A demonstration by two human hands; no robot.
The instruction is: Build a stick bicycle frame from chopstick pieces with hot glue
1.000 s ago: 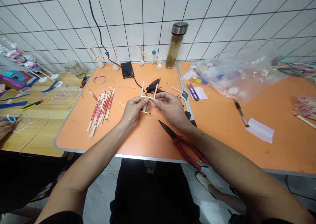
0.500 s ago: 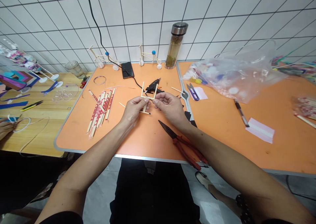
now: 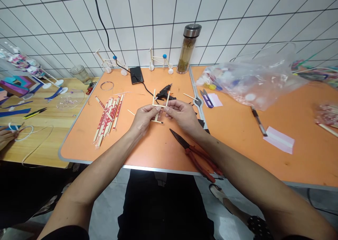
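Between my two hands is a small frame of wooden sticks (image 3: 160,105), with two prongs pointing away from me and a stem toward me. My left hand (image 3: 144,118) pinches its left side, and my right hand (image 3: 182,115) pinches its right side. The fingertips partly hide the joints. Just beyond the frame a black glue gun (image 3: 164,92) lies on the orange table (image 3: 148,148). Red-handled pliers (image 3: 194,153) lie close to my right forearm. Wrapped chopsticks (image 3: 108,118) are heaped left of my left hand.
At the back stand two stick models with blue balls (image 3: 161,60), a phone (image 3: 136,75) and a glass tea bottle (image 3: 188,49). Purple snips (image 3: 207,99), a pen (image 3: 258,122) and a plastic bag (image 3: 245,78) lie right. Another person's hand (image 3: 7,136) is at far left.
The stick frame and both hands have shifted very slightly to the right and toward me. Both hands keep the same pinch on the frame.
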